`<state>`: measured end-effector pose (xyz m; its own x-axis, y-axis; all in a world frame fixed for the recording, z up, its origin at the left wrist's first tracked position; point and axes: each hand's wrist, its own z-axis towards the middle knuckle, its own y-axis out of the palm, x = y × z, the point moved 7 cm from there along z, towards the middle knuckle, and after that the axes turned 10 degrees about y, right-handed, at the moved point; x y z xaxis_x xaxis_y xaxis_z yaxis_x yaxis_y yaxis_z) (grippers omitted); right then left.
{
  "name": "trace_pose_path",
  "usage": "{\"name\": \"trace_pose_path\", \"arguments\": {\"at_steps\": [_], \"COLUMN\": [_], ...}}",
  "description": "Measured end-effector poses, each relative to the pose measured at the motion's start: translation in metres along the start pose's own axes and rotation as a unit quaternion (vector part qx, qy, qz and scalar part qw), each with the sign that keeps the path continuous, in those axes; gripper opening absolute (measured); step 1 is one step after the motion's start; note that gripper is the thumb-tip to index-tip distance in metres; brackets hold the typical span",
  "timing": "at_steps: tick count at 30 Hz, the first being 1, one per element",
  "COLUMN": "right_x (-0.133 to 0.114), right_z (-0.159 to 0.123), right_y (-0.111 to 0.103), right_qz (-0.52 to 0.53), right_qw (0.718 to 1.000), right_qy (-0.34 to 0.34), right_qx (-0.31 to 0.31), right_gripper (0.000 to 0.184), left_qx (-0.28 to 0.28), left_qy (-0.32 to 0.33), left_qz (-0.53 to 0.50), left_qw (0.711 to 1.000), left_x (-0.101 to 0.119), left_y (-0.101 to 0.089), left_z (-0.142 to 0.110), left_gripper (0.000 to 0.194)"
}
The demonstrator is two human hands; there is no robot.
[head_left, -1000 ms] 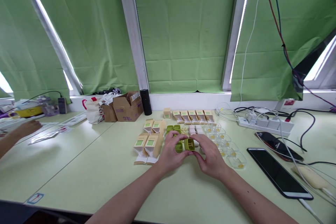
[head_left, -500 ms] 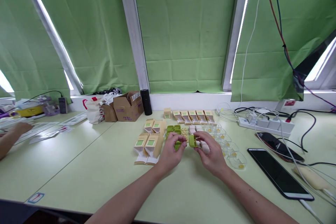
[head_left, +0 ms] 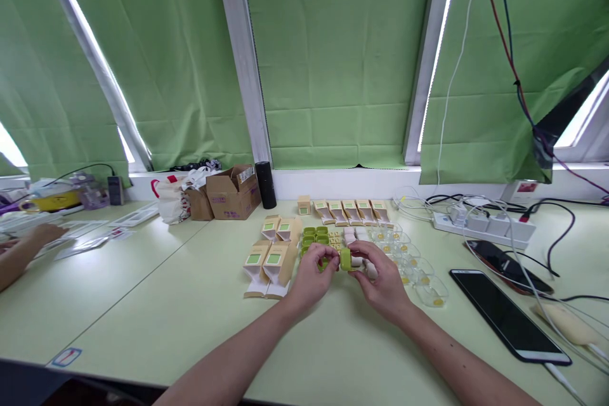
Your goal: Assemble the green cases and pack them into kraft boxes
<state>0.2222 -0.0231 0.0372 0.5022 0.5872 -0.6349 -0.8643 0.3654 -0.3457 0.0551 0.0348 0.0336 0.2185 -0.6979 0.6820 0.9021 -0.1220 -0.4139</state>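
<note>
Both my hands meet over the middle of the pale green table (head_left: pixel 181 304). My left hand (head_left: pixel 309 279) and my right hand (head_left: pixel 380 282) pinch a small green plastic piece (head_left: pixel 345 259) between their fingertips. My right hand also has a small pale piece (head_left: pixel 370 269) tucked under its fingers. Just behind my hands lie more green pieces (head_left: pixel 314 235), small beige tiles (head_left: pixel 335 238) and a row of clear plastic cups with yellow dots (head_left: pixel 409 260). Tan cartons with green labels (head_left: pixel 266 263) lie to the left of my left hand.
A further row of tan cartons (head_left: pixel 352 210) sits by the window sill, with an open cardboard box (head_left: pixel 231 193) and a black cylinder (head_left: pixel 264 184). Two phones (head_left: pixel 509 314) and a power strip (head_left: pixel 480 222) with cables lie at the right. Another person's hand (head_left: pixel 38 236) rests at far left.
My hands have drawn closer together around the green piece, which has turned upright between my fingertips. The other person's hand at the far left has pulled back toward the left.
</note>
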Motion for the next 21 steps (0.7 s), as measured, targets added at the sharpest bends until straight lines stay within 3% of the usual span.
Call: {"name": "trace_pose_path", "arguments": {"at_steps": [21], "right_x": [0.0016], "right_z": [0.0021], "right_y": [-0.0010], "right_qz": [0.006], "right_qw": [1.000], "right_qy": [0.012], "right_qx": [0.008], "right_gripper": [0.038], "left_qx": [0.004], "left_qy": [-0.016], "left_qz": [-0.011], "left_qw": [1.000], "left_x": [-0.0021], "left_y": [0.0012], "left_z": [-0.0008], "left_gripper": [0.016]}}
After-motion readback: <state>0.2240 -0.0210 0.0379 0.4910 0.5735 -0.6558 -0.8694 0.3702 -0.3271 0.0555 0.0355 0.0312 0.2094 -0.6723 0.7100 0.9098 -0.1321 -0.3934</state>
